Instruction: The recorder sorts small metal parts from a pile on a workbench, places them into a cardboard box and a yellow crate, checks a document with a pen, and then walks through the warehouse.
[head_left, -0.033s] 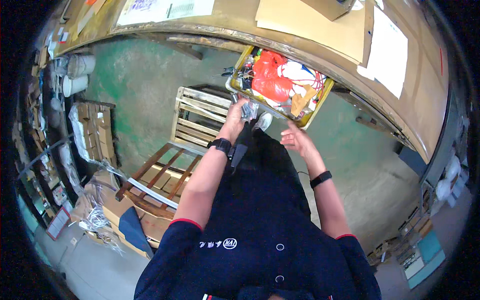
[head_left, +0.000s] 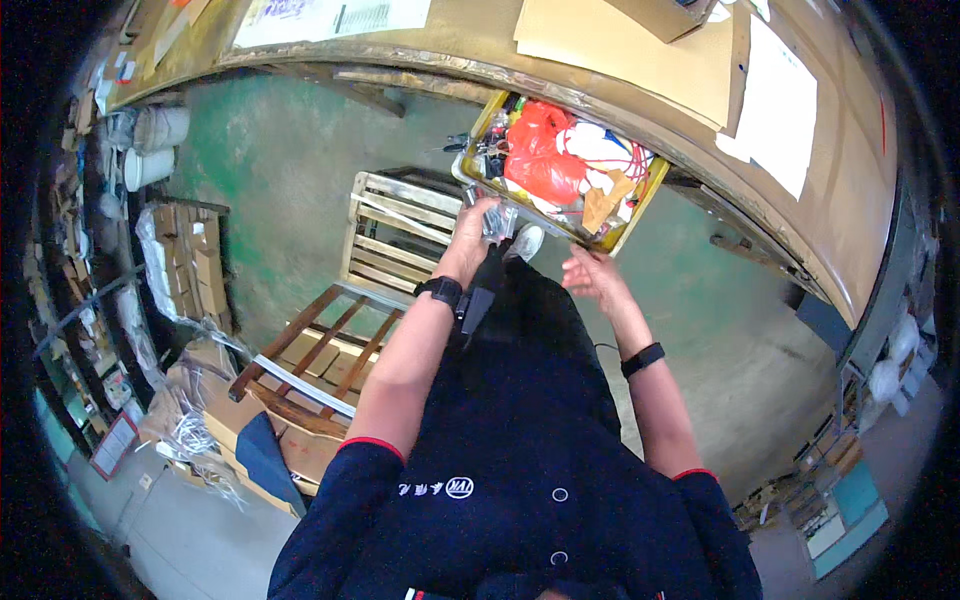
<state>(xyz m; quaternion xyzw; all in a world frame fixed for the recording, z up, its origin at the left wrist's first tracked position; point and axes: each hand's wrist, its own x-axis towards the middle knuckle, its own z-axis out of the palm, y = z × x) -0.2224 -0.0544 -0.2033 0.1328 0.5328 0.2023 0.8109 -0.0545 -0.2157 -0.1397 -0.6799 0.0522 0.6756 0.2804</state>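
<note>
My left hand (head_left: 470,235) is closed around a small clear plastic bag (head_left: 497,218) with grey or dark pieces inside; what they are cannot be made out. It is in front of the left part of a pulled-out yellow drawer (head_left: 637,212). Inside the drawer lie a red plastic bag (head_left: 540,155), red and white cords (head_left: 610,150), a torn piece of brown cardboard (head_left: 605,200) and a jumble of small items. Just below the drawer's front right corner is my right hand (head_left: 598,278), fingers apart and slightly bent, holding nothing. Whether its fingertips touch the drawer front is unclear.
Above the drawer runs a long workbench (head_left: 480,62) with brown cardboard sheets (head_left: 630,60) and white papers (head_left: 780,110). A slatted wooden pallet (head_left: 400,225) and a dark wooden frame (head_left: 310,350) lie to my left. Cardboard boxes (head_left: 195,260) stand farther left.
My right hand has shifted slightly, its fingers a little more bent near the drawer's front edge. My left hand stays in place with the clear plastic bag.
</note>
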